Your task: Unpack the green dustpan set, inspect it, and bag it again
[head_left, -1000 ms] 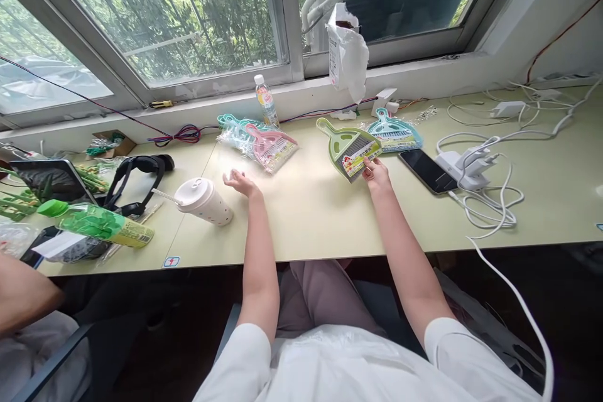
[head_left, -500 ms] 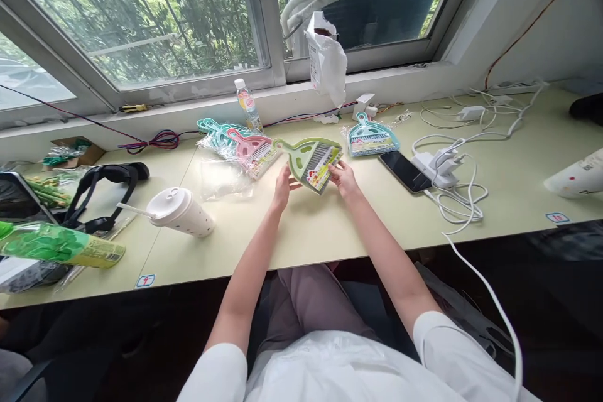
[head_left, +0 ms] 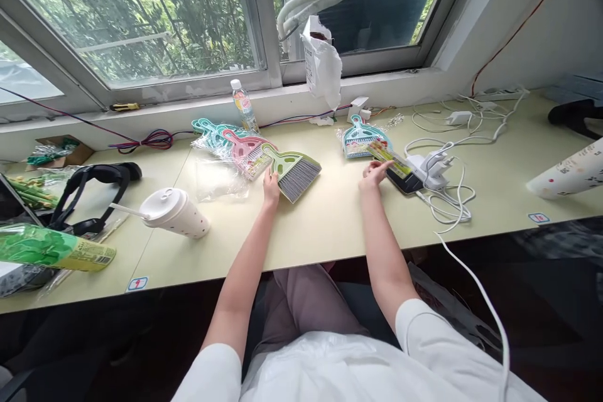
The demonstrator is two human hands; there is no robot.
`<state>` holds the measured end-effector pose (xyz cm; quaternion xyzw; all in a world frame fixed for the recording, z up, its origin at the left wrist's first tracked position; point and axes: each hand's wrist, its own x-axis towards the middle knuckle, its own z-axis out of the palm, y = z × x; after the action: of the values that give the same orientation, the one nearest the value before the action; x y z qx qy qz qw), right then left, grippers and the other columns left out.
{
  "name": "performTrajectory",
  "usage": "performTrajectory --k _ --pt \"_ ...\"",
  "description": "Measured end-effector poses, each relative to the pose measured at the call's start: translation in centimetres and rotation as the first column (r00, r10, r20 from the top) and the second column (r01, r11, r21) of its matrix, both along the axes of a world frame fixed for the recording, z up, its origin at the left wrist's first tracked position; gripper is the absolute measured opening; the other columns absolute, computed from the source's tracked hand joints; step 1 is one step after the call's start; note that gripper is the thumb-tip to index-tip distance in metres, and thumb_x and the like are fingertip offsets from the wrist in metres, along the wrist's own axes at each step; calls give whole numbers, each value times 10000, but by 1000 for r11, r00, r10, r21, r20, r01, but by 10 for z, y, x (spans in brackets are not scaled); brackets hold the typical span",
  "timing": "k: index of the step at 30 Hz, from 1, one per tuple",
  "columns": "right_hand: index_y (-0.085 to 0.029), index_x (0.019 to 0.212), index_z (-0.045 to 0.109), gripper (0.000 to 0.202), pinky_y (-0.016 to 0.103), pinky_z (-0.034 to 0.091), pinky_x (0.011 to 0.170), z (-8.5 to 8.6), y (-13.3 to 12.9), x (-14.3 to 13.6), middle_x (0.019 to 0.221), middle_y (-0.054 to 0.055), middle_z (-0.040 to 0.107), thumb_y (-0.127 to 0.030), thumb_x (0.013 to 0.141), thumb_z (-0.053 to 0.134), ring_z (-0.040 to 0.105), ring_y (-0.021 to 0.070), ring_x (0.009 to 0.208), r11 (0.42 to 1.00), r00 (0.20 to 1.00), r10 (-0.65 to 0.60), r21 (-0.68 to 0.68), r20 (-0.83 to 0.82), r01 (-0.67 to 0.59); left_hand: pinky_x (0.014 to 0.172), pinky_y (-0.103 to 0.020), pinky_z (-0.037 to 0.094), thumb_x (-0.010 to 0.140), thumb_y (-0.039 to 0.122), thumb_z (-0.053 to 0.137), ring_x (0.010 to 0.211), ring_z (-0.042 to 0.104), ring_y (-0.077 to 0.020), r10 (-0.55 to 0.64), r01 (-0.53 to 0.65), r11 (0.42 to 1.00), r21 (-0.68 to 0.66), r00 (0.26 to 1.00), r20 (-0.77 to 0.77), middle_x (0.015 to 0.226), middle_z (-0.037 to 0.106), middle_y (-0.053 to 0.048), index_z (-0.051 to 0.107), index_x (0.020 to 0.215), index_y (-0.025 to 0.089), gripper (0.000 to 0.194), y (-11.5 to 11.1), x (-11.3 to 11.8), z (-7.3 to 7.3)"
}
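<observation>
A green dustpan and brush set (head_left: 296,174) is held by its left side in my left hand (head_left: 271,188), its grey bristles bare and facing me. My right hand (head_left: 375,174) grips a printed cardboard sleeve (head_left: 390,156) over a black phone (head_left: 405,182) at the right. Behind the green set lies a pink dustpan and brush set (head_left: 240,147), overlapping several teal sets (head_left: 210,132) in clear wrapping. Beyond my right hand rests a blue dustpan and brush set (head_left: 362,133) with its label on.
White chargers and cables (head_left: 436,166) lie at the right, near a patterned white cup (head_left: 568,169) on its side. On the left are a lidded cup with a straw (head_left: 175,210), a green bottle (head_left: 56,248) and a black headset (head_left: 97,191). Clear plastic wrapping (head_left: 219,179) lies left of the green set.
The printed sleeve has come off the green set. My right hand has carried it to the right, while my left hand keeps the set and has shifted slightly left.
</observation>
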<state>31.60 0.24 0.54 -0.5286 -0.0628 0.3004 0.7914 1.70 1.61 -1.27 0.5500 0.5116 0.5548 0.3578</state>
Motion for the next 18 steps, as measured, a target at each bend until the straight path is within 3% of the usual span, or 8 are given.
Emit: performTrajectory --k 5,9,10,11,14,15,16,18 --pt "-272 778 448 483 225 269 392 -5 0 25 549 -78 358 -722 900 318 275 102 389 995 985 -40 101 170 23 1107 -422 427 925 296 479 1236 608 -254 -55 55 998 -27 998 16 1304 667 -133 618 1255 159 383 -2 9 -4" --pt "-248 940 583 353 235 343 466 1 -5 -20 614 -44 505 -518 933 355 407 110 448 998 948 57 -19 312 -54 1094 -395 430 931 352 496 1240 607 -245 -150 150 989 5 989 16 1328 661 -115 606 1275 178 401 -7 13 -4" --pt "-236 954 608 349 245 386 508 3 -8 -38 649 -23 553 -483 943 361 472 122 498 991 885 135 -67 445 -117 1086 -390 433 940 373 487 1237 608 -246 -164 164 986 19 986 9 1329 661 -116 604 1280 179 408 -8 14 -3" --pt "-226 954 635 340 264 434 573 5 -12 -57 699 3 606 -459 948 387 535 139 572 972 761 236 -142 605 -188 1075 -387 436 952 393 472 1229 610 -249 -169 169 985 34 986 -6 1329 660 -118 604 1284 178 417 -10 15 -2" --pt "-205 976 704 296 345 490 791 7 -26 -106 980 100 691 -441 920 534 617 238 933 893 206 429 -379 879 -244 990 -373 469 965 454 466 1111 654 -259 -158 167 983 72 980 -123 1282 680 -125 595 1315 178 464 -19 17 3" --pt "-195 1056 708 313 363 490 819 7 -30 -117 1062 126 677 -427 924 544 600 268 1019 884 97 442 -414 892 -219 941 -365 483 963 479 476 1035 673 -258 -148 164 983 79 973 -176 1223 702 -123 583 1339 182 491 -22 17 5" --pt "-190 1122 701 339 375 488 842 7 -33 -124 1105 140 662 -422 936 538 579 284 1072 881 30 445 -431 895 -194 887 -355 491 959 506 487 950 683 -255 -139 161 983 84 964 -227 1132 725 -115 569 1366 186 524 -25 17 7" --pt "-189 1184 685 380 383 487 858 8 -35 -132 1128 147 639 -442 955 518 555 296 1113 887 -7 439 -435 898 -157 790 -332 486 951 568 496 802 673 -245 -130 164 982 94 945 -299 917 728 -79 547 1404 199 587 -32 17 12"
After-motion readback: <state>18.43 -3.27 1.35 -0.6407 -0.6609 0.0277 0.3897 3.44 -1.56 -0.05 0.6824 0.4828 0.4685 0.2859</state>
